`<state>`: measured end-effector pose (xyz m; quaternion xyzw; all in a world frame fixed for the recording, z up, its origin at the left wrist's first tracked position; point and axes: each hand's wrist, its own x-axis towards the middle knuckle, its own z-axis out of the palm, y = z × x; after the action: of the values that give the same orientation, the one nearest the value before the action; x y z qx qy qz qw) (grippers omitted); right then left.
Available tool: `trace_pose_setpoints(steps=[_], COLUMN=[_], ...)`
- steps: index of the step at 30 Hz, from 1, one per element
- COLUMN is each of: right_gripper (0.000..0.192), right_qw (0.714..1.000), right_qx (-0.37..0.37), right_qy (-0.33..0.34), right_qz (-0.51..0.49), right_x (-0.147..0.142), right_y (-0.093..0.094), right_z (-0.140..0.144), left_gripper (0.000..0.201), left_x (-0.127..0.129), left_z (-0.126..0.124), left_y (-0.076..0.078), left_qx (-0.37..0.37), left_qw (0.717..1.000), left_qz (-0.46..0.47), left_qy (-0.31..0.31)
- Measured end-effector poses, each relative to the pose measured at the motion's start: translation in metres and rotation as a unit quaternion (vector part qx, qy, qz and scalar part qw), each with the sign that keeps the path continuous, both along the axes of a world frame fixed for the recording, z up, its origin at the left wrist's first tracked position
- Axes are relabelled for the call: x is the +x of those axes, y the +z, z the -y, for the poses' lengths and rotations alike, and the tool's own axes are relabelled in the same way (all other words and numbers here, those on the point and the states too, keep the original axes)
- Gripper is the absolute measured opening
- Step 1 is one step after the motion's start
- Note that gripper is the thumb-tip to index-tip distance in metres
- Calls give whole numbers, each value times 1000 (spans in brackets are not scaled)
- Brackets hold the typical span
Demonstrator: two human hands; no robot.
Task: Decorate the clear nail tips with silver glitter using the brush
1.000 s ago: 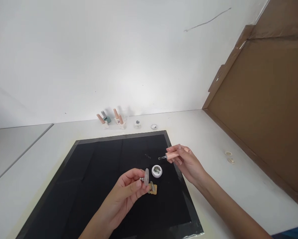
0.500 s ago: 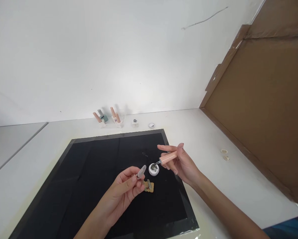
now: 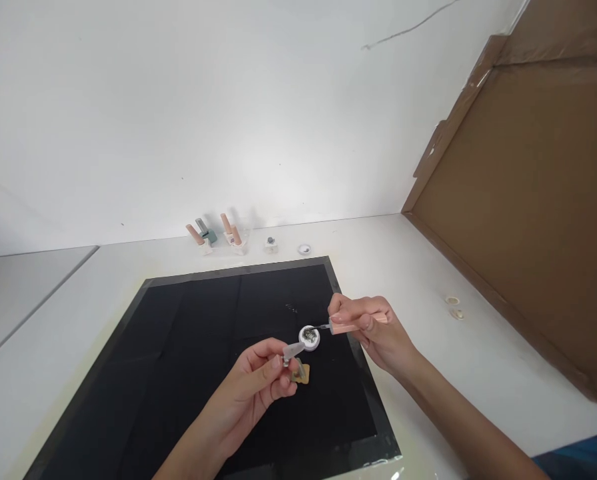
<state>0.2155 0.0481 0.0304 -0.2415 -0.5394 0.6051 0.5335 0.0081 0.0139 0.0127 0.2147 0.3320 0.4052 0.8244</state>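
1. My left hand (image 3: 256,383) pinched a translucent nail-shaped piece (image 3: 293,350) by its metallic stem (image 3: 285,362).
2. My right hand (image 3: 378,337) gripped a peach-handled brush (image 3: 344,327), its tip at the round white pot (image 3: 311,348).
3. Peach-capped bottles (image 3: 236,235) stood beyond the black mat (image 3: 203,333).

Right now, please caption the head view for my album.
Left hand holding nail tip, right hand holding peach brush at white pot.
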Motion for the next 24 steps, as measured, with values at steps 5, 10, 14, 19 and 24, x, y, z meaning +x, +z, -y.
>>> trace_pose_setpoints(steps=[5, 10, 14, 19, 24], right_gripper=[28, 35, 35, 29, 25], right_qw=[999, 997, 996, 994, 992], right_qx=[12, 10, 1, 15, 25], right_qy=[29, 24, 29, 29, 23], right_qz=[32, 72, 83, 108, 122], right_x=[-1, -1, -2, -3, -3], right_y=[-4, -7, -6, -2, -2], right_z=[4, 8, 11, 11, 12], left_gripper=[12, 10, 11, 13, 9], left_x=[2, 2, 3, 4, 4], left_z=[3, 3, 3, 3, 3], left_y=[-2, -3, -3, 1, 2], left_qx=[15, 32, 58, 67, 103], left_qw=[999, 998, 995, 993, 988], left_qz=[-21, -45, -75, -97, -109], left_qy=[-21, -34, -34, -29, -28])
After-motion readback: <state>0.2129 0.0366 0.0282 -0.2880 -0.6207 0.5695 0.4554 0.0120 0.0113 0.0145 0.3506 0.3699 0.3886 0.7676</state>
